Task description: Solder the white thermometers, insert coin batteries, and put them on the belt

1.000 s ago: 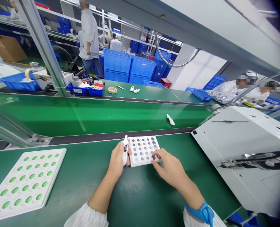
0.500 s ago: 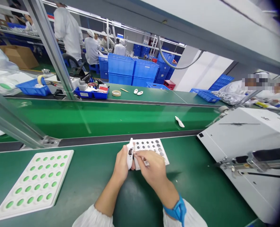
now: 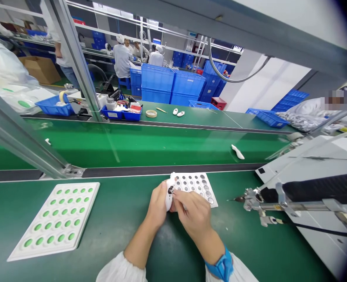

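My left hand (image 3: pixel 158 205) grips a small white device (image 3: pixel 169 192) upright over the green bench mat. My right hand (image 3: pixel 191 211) has its fingertips pinched at the device's dark opening; what they hold there is too small to see. Just behind both hands lies a white tray (image 3: pixel 195 183) with rows of round silver coin cells. A blue strap circles my right wrist.
A white tray of green discs (image 3: pixel 56 221) lies at the left. A white machine (image 3: pixel 317 176) with a metal tool arm (image 3: pixel 264 203) stands at the right. One white part (image 3: pixel 238 152) lies on the conveyor belt (image 3: pixel 161 145). Blue bins and other workers are beyond.
My right hand left the coin-cell tray and came to the device in my left hand. The view shifted, so everything sits further right.
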The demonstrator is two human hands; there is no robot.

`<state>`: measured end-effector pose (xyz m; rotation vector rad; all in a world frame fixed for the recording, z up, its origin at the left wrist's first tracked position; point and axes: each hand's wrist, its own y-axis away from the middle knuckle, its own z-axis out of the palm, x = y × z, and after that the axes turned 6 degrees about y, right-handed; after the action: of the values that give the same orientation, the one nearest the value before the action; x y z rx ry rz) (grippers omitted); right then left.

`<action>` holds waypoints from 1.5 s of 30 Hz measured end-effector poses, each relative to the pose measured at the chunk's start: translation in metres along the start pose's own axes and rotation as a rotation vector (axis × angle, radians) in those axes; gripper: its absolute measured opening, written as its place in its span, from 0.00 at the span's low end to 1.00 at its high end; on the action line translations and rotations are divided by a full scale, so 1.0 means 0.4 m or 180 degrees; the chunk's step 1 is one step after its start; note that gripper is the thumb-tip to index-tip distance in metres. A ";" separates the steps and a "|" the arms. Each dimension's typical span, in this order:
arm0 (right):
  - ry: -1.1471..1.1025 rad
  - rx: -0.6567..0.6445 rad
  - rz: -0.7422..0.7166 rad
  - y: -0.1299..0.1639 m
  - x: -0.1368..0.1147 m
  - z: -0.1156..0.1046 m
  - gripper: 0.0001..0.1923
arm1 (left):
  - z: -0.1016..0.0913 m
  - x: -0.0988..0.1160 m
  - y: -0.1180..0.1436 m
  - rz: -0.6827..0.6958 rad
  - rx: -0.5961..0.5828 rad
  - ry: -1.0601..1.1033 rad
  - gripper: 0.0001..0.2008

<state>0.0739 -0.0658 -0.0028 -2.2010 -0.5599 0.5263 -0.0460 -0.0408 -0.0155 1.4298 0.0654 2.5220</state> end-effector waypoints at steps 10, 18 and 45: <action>-0.0065 0.0088 0.0044 -0.002 -0.003 -0.003 0.11 | -0.005 -0.010 0.001 0.0031 -0.0113 -0.0161 0.38; -0.0563 -0.0082 0.0463 0.005 0.003 0.000 0.11 | -0.022 -0.022 0.001 0.0189 -0.0236 -0.0458 0.36; -0.3584 -0.0974 0.3631 -0.008 0.002 -0.016 0.25 | -0.006 -0.039 0.023 -0.0044 -0.0774 -0.0167 0.38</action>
<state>0.0772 -0.0673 0.0036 -2.1524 0.2103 2.4551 -0.0422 -0.0532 -0.0286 1.3904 -0.2318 2.3826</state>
